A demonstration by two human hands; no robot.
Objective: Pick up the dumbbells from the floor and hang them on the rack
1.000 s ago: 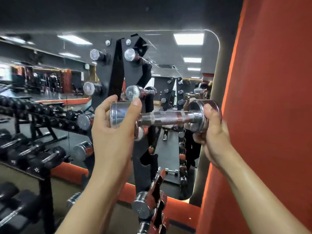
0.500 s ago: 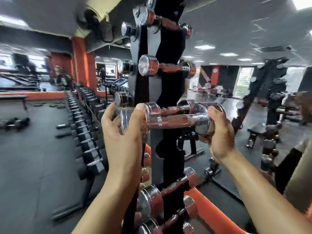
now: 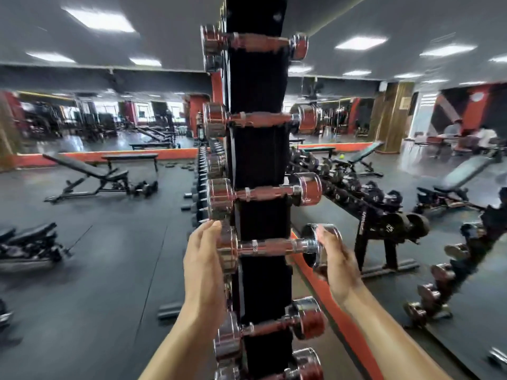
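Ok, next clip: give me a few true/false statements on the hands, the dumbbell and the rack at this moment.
1. Both hands are on one chrome dumbbell. True: left hand at its left head, right hand at its right head.
2. The dumbbell is held upright. False: it lies horizontal across the black rack.
3. Chrome dumbbells sit on the rack above and below it. True.
4. The right hand grips the handle's middle. False: the handle is bare; its grip is on the end weight.
5. The rack stands outdoors. False: it is indoors, under ceiling lights.
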